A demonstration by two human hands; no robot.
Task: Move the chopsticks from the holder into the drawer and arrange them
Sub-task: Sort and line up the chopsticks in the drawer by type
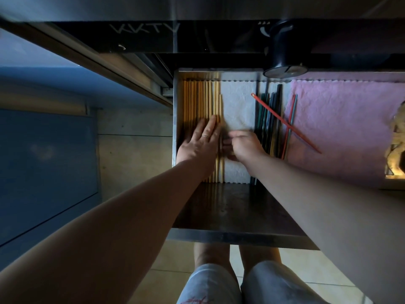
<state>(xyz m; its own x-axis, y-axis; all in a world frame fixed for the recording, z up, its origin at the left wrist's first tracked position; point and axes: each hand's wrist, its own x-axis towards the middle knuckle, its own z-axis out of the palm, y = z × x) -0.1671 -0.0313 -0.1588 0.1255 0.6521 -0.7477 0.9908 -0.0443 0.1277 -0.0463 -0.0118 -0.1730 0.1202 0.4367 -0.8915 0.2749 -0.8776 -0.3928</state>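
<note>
drawer (230, 236) pulled open below me, seen from above; pale wooden chopsticks (197, 99) lie side by side in a neat row along its left wall, partly on a white liner (237, 106); my left hand (199, 141) rests flat on the row, fingers straight, a ring on one of them; my right hand (245, 147) is just beside it over the liner, fingers curled toward the outermost stick of the row; i cannot tell whether they pinch it; right of the liner, dark chopsticks (268, 113), green and black, lie lengthwise in a loose bunch; one red chopstick (282, 121) lies slanted across them and onto a pink cloth (339, 128); a red and teal pair (292, 110) lies along the cloth's left edge, crossed by the slanted stick; a black round container (282, 51) sits beyond the drawer's far edge.
</note>
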